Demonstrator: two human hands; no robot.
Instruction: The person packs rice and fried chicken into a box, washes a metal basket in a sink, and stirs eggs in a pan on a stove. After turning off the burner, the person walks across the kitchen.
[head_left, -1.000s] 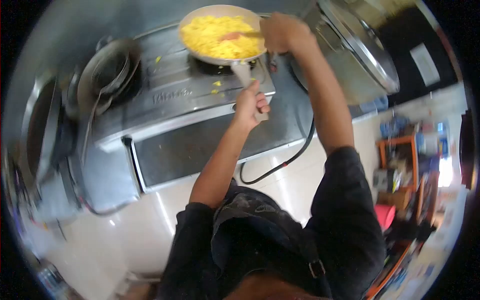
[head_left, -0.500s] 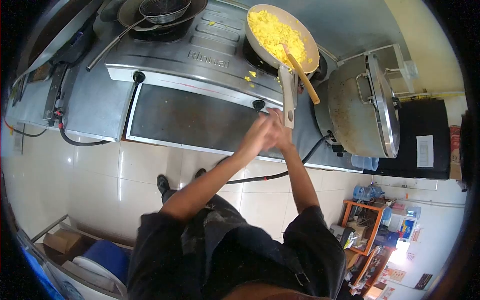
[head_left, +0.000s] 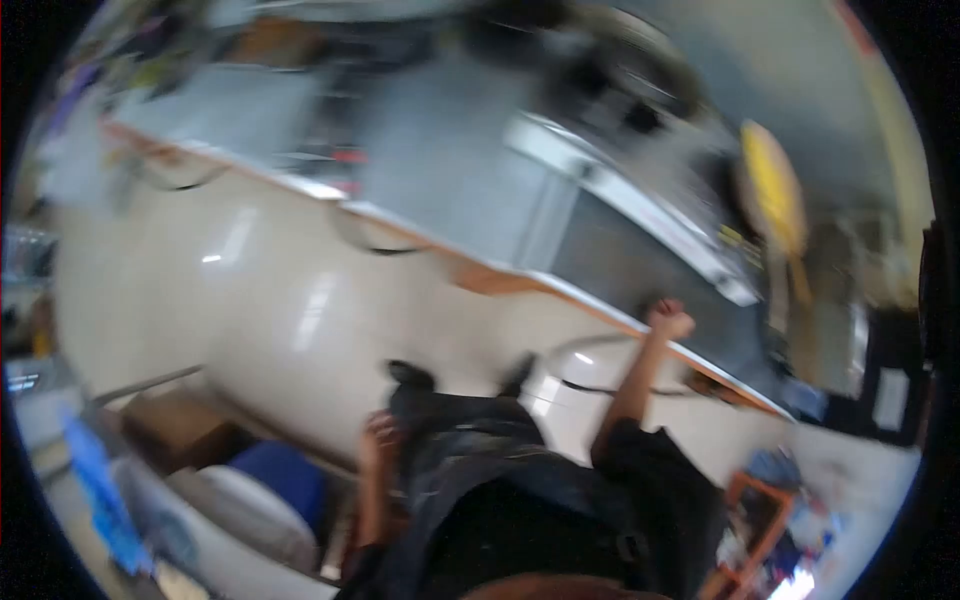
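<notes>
Motion blurs the whole head view. My right hand point(head_left: 672, 320) is at the counter's front edge, below the stove point(head_left: 640, 200), its fingers curled in with nothing visible in them. Low beside my body hangs my left hand point(head_left: 380, 432), near the bin with the cardboard box; its fingers are smeared. At the far right, the frying pan point(head_left: 750, 185) of yellow scrambled egg point(head_left: 772, 185) sits on the stove, apart from both hands. A wooden utensil handle point(head_left: 800, 280) sticks out of it.
The metal counter point(head_left: 430, 150) runs across the top. A dark pan point(head_left: 640, 60) is on the stove's other burner. At lower left stands a bin point(head_left: 200, 530) with a cardboard box point(head_left: 175, 430) and a blue item point(head_left: 285, 485). A hose point(head_left: 610, 388) hangs below the counter.
My hands, together by the pan handle before, are now apart. My left hand has dropped to my side. The view has swung left, shifting the stove and pan to the right.
</notes>
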